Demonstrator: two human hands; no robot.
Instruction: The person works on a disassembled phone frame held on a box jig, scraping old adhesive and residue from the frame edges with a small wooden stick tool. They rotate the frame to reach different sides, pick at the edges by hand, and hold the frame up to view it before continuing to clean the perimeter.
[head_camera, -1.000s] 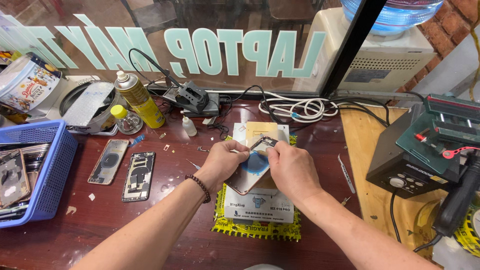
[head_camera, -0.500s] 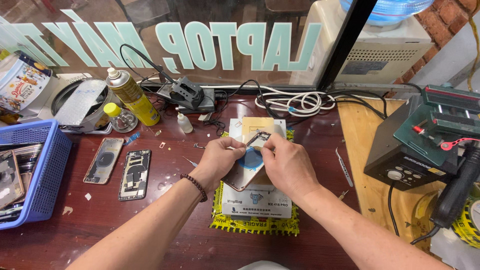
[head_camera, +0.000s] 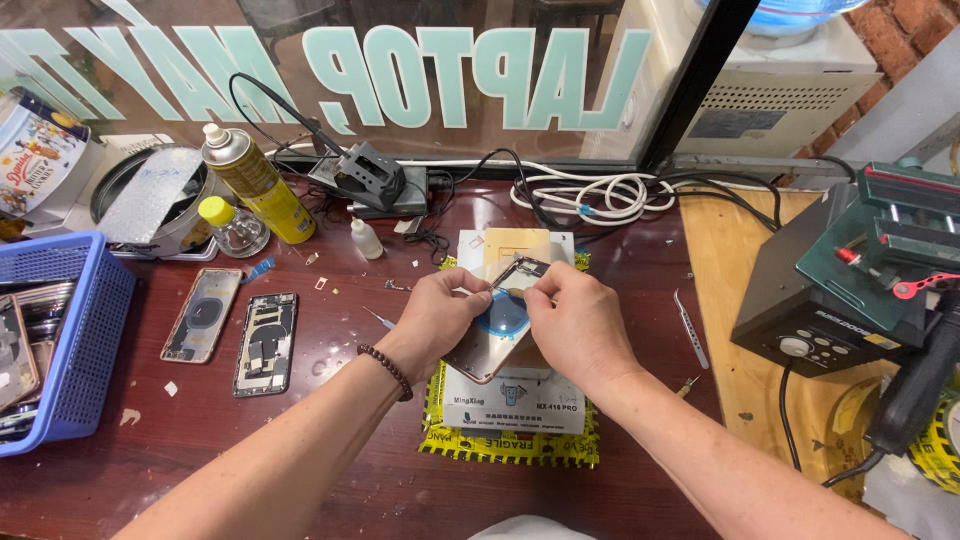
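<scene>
Both hands share the grip on a thin, rose-gold phone back housing (head_camera: 497, 345), held tilted just above the white and yellow work mat (head_camera: 510, 420) on the dark red bench (head_camera: 330, 400). Left hand (head_camera: 440, 320) pinches its left edge; right hand (head_camera: 575, 325) presses fingertips at the top corner. It looks light, rigid, slick and easily bent, best held by the edges.
</scene>
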